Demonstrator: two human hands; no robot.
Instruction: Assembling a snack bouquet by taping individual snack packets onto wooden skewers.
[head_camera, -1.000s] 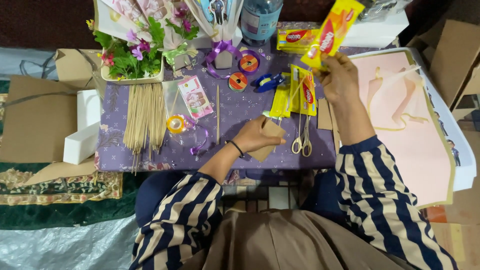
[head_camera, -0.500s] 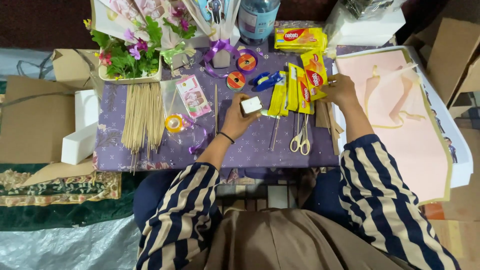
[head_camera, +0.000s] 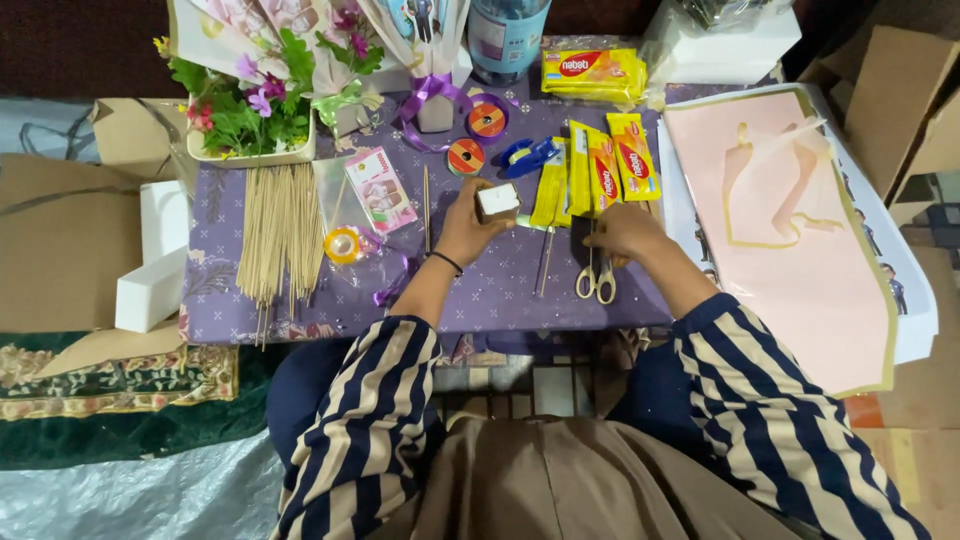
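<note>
My left hand (head_camera: 470, 225) holds a small white box (head_camera: 497, 200) just above the purple table (head_camera: 500, 290), near its middle. My right hand (head_camera: 620, 228) rests palm down on the cloth, fingers curled beside the handles of the scissors (head_camera: 594, 270) and just below three yellow snack packets (head_camera: 596, 170) laid side by side. A thin wooden stick (head_camera: 545, 262) lies between my hands. Whether the right hand grips anything is hidden by its fingers.
A bundle of wooden skewers (head_camera: 278, 235), a yellow tape roll (head_camera: 343, 245), ribbon spools (head_camera: 487, 120), a blue tape dispenser (head_camera: 528, 155) and a flower pot (head_camera: 245, 110) occupy the left and back. Pink wrapping paper (head_camera: 800, 230) lies at the right, white foam blocks (head_camera: 155, 265) at the left.
My right hand set a yellow packet down with the others and dropped to the scissors. My left hand lifted the small white box toward the table's middle.
</note>
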